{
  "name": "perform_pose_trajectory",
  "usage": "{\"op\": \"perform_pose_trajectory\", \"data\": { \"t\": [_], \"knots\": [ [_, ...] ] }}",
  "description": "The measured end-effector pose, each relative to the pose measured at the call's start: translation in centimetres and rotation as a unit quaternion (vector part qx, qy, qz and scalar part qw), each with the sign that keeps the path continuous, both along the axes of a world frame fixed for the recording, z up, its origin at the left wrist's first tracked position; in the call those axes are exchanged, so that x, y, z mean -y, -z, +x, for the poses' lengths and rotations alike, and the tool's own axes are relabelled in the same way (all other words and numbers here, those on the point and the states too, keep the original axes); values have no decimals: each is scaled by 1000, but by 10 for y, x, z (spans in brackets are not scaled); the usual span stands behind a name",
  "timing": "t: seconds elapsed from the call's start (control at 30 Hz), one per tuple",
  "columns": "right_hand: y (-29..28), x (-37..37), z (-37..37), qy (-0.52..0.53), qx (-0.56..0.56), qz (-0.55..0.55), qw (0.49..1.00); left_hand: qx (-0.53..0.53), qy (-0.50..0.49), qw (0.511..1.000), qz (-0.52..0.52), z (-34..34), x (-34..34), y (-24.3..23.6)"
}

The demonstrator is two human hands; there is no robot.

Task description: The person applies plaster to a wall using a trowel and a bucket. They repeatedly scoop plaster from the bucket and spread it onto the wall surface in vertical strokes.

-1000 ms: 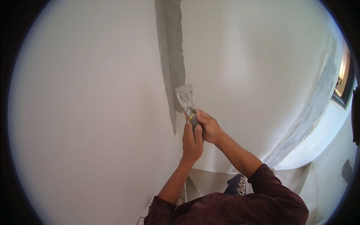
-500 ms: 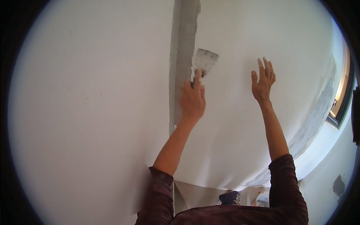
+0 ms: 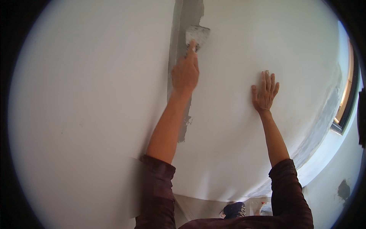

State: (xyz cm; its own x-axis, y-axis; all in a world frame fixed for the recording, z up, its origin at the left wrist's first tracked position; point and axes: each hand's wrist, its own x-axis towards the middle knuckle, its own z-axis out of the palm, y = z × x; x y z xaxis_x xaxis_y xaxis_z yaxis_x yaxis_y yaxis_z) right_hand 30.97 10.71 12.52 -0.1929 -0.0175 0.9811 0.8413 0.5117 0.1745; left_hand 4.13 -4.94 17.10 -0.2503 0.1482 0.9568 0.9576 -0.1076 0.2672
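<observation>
The scraper [image 3: 199, 33] juts above the left hand [image 3: 185, 74], which grips its mostly hidden handle; the right hand [image 3: 264, 95] spreads flat on the wall [image 3: 228, 129]

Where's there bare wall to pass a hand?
Bare: the white wall between the left hand and right hand, and the pale wall left of the grey strip, above the left sleeve. Crowded: the strip itself, where the left hand holds the scraper.
</observation>
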Motion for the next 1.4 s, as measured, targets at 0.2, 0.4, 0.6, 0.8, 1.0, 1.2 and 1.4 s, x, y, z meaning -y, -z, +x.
{"op": "perform_pose_trajectory", "data": {
  "t": [0.2,0.4,0.6,0.8,1.0,1.2,1.4],
  "knots": [
    [0,-4,5,2,-1,13,1000,11,19,1000,-13,-16,-17,-17],
    [1,1,5,12,-2,7,1000,7,21,999,-28,-19,-32,10],
    [-7,3,12,4,-1,34,999,57,38,989,-130,-8,-21,2],
    [-7,2,21,-7,-11,15,1000,64,0,966,-250,15,38,40],
    [-5,-2,22,-24,-15,20,999,45,-59,975,-209,31,54,-31],
    [-8,4,20,-27,-12,37,999,-31,-114,982,-147,-16,14,-80],
    [-8,-1,24,-21,-16,45,999,60,-56,955,-285,2,37,-73]
  ]
}}
